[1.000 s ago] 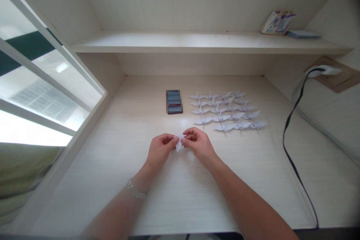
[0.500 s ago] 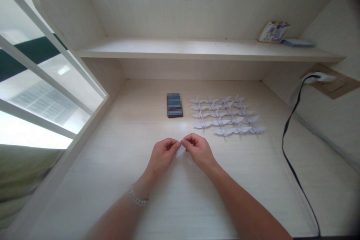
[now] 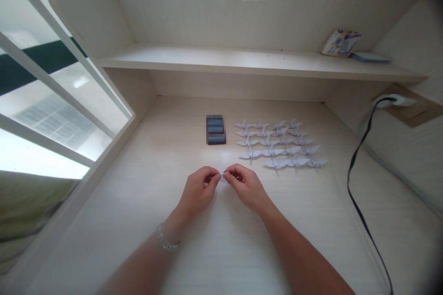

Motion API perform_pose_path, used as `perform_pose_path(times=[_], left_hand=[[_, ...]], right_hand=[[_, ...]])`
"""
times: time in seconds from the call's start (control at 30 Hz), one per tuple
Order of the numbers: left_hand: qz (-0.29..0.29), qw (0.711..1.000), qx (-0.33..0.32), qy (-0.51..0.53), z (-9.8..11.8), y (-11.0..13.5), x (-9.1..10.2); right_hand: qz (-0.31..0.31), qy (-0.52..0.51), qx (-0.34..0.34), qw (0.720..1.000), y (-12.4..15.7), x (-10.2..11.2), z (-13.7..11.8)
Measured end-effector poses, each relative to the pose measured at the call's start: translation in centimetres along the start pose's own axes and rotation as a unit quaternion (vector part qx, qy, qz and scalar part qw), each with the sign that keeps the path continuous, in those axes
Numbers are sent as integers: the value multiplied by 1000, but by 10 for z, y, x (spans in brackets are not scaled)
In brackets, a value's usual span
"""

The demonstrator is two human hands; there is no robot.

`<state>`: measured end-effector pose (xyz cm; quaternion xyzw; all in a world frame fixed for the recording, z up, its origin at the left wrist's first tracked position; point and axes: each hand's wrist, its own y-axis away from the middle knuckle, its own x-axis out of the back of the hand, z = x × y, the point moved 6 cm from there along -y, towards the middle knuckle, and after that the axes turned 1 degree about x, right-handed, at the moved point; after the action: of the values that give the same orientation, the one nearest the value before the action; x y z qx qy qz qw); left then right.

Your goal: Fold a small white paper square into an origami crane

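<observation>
A small piece of white paper (image 3: 223, 179) is pinched between my two hands, low over the desk. My left hand (image 3: 200, 187), with a silver bracelet (image 3: 167, 239) on its wrist, grips the left side between thumb and fingers. The right side is pinched by my right hand (image 3: 246, 186). Much of the paper hides behind the fingertips, so its exact folded shape cannot be made out. Beyond my right hand, several white folded paper cranes (image 3: 277, 142) stand in rows. A dark, phone-like rectangle (image 3: 216, 129), blurred over, lies left of the cranes.
The pale desk (image 3: 138, 203) runs back to a low shelf (image 3: 221, 59), which bears a small patterned packet (image 3: 341, 43) and a flat bluish item (image 3: 370, 57). A black cable (image 3: 350, 179) drops from a wall socket (image 3: 411, 105) along the right. White bars (image 3: 48, 73) flank the left.
Both hands keep their pinch, and the left hand has shifted slightly. The paper between them shows less of its lower part now. The whole view has tilted a little.
</observation>
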<state>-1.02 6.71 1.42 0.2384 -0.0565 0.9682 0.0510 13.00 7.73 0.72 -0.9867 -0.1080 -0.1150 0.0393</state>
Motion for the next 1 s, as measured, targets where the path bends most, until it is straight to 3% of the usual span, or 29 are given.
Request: perform_pose_path(times=[0.17,0.3,0.43,0.53,0.63,0.8,1.0], left_hand=[[-36,999,-9,-16,3,1,-2],[-23,1000,2,-12,-2,-2,6],[11,997,26,68,-9,-4,13],[9,986,42,161,-11,-3,8],[-9,978,55,199,-9,-1,-2],[36,982,56,178,-9,0,0],[24,993,44,104,-10,-1,2]], right_hand=[[23,31,-5,999,1,5,-1],[50,-3,-20,999,-1,11,8],[81,-34,-22,996,-4,16,13],[91,-49,-18,994,-3,16,13],[81,-54,-19,995,0,9,10],[61,-65,-25,996,2,1,7],[1,-3,-18,1000,2,-2,1]])
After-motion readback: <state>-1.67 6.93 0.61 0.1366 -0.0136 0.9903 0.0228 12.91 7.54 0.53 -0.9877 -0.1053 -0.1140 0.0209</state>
